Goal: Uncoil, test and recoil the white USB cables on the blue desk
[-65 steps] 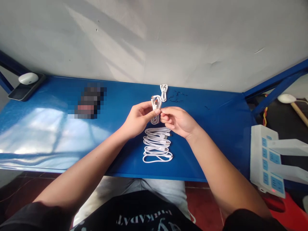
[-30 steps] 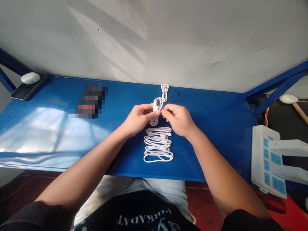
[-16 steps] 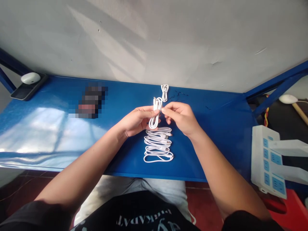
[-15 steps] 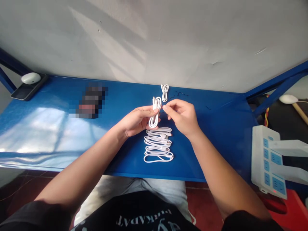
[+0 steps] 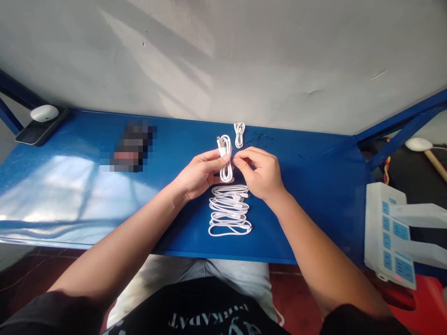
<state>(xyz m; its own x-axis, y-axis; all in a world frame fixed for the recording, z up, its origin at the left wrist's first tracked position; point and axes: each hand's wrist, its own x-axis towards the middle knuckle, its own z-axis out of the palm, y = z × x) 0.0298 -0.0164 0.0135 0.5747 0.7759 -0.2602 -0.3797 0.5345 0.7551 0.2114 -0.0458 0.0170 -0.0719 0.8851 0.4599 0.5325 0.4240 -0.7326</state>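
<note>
My left hand (image 5: 199,173) pinches a small coiled white cable (image 5: 225,158) at its middle, just above the blue table (image 5: 70,186). My right hand (image 5: 260,173) is closed in a pinch right beside the coil, its fingertips touching the coil's middle; whatever small thing it holds is too small to make out. A pile of loosely coiled white cables (image 5: 228,210) lies on the table just below both hands. Another small bundled white cable (image 5: 239,134) lies further back, near the wall.
Thin dark ties (image 5: 257,137) lie scattered right of the far bundle. A dark tray with a white oval object (image 5: 38,122) sits at the table's far left. A white power strip (image 5: 387,232) stands off the table's right end. A grey wall rises behind.
The right hand went out a little to the right and came back to the coil's middle. The left hand kept its pinch and turned the coil slightly.
</note>
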